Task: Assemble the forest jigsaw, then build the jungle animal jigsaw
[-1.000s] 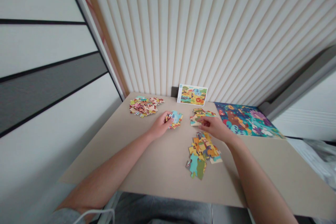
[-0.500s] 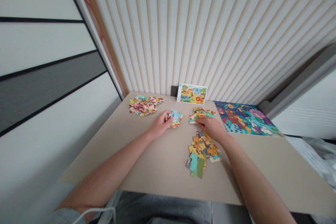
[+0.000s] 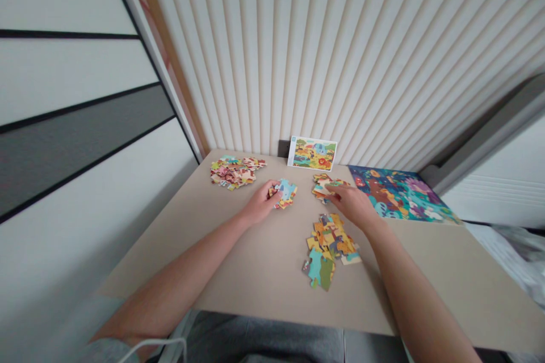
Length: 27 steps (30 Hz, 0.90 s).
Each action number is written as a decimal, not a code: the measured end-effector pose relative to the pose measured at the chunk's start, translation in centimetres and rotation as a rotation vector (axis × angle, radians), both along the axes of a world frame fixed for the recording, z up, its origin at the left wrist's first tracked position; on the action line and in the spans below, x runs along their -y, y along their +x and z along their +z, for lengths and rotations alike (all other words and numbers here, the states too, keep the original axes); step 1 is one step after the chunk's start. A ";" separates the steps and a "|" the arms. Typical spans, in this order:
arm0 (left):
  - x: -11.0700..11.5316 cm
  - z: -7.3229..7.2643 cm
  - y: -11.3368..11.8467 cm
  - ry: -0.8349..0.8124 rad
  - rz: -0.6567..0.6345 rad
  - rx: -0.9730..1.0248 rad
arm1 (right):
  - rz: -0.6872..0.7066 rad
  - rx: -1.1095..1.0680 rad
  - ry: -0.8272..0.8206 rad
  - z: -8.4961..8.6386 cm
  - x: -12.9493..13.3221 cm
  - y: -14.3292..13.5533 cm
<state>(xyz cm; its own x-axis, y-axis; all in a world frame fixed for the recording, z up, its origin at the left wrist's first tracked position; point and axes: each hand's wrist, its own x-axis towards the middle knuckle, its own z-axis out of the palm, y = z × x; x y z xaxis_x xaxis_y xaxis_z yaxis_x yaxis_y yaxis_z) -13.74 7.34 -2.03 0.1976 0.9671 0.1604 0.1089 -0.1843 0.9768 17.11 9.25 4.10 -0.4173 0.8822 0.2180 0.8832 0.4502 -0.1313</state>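
Note:
My left hand [image 3: 261,203] is closed around a small bunch of puzzle pieces [image 3: 286,193], light blue on top with yellow and red edges. The fingers hide part of the bunch. Over a small pile of puzzle pieces [image 3: 320,180] on the right, my right hand [image 3: 349,203] has its thumb and fingers pinched on a pale puzzle piece [image 3: 324,189]. Nearer to me lies a larger spread of yellow and orange puzzle pieces [image 3: 330,236]. At its front is a teal and green piece [image 3: 321,269].
A picture card [image 3: 313,153] of animals leans against the pleated wall at the back. Another heap of pink and red puzzle pieces [image 3: 236,173] sits at the table's far left. A dark blue illustrated sheet [image 3: 402,193] lies at the far right of the table [image 3: 247,272].
My right hand has shifted slightly right, and the pale piece at its fingertips has moved from the pile's left edge onto the pile. My left hand stays in place.

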 end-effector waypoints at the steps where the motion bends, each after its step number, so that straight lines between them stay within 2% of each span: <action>1: 0.0 0.0 0.0 -0.004 -0.003 0.006 | -0.010 -0.028 -0.006 0.2 0.0 0.2; 9: 0.0 0.0 0.0 0.014 -0.008 -0.014 | -0.187 -0.201 -0.028 1.3 -0.9 3.1; 13: 0.0 -0.1 0.0 0.000 -0.015 -0.010 | -0.093 -0.268 -0.195 1.1 -0.2 4.0; 18: 0.0 -0.1 0.1 0.010 -0.009 -0.034 | 0.073 -0.328 -0.443 -0.2 1.3 4.0; 22: 0.1 0.0 0.1 0.008 -0.033 -0.054 | 0.098 -0.332 -0.526 -1.0 1.7 3.4; 27: 0.1 -0.2 0.1 0.043 -0.023 -0.115 | 0.116 -0.282 -0.619 -1.0 2.3 2.7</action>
<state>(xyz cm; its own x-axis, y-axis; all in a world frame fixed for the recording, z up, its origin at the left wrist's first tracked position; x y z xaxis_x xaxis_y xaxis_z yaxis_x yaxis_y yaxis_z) -13.62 7.27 -2.23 0.2392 0.9548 0.1768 0.2154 -0.2297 0.9491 19.83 7.00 3.07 -0.5178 0.8324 -0.1976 0.7283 0.3077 -0.6122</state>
